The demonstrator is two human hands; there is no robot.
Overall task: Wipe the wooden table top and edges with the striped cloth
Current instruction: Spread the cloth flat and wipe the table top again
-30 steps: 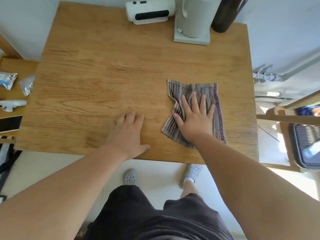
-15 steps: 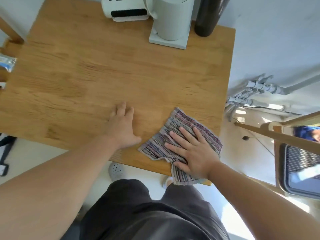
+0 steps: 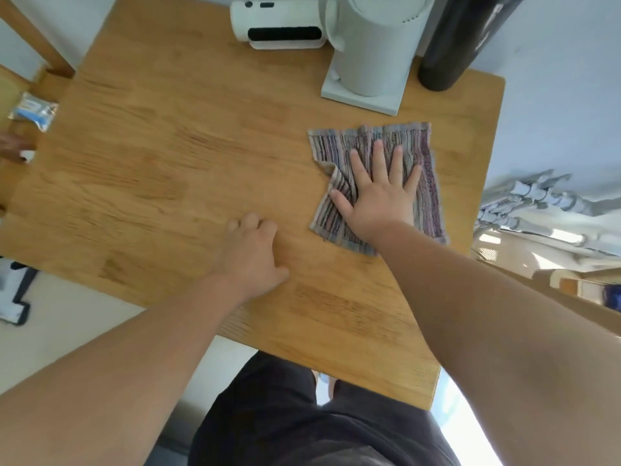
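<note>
The fingers [image 3: 379, 158] of the right hand [image 3: 381, 196] are straight and spread wide. They press flat on the striped cloth [image 3: 426, 183], with the thumb splayed out toward the left. The palm bears down on the middle of the cloth, and the forearm runs back toward the near right corner of the table.

The cloth is roughly square, with thin lines of muted purple, grey, pink and brown running from its near hem to its far hem. The far hem lies fairly straight. The left side is rumpled, with a small fold bunched up just beyond the thumb. The near corner under the wrist is wrinkled. All of the cloth lies on the wooden table [image 3: 168, 163], on its right half, short of the right edge and just in front of the kettle's base.

The left hand [image 3: 252, 253] rests on bare wood near the middle of the top, to the left of the cloth and apart from it. Its fingers [image 3: 250, 220] are loosely bent with the tips on the wood, and they hold nothing.

Along the far edge stand a white device [image 3: 279, 28], a pale grey kettle [image 3: 373, 45] on its base, and a dark bottle [image 3: 450, 42] at the far right corner.
</note>
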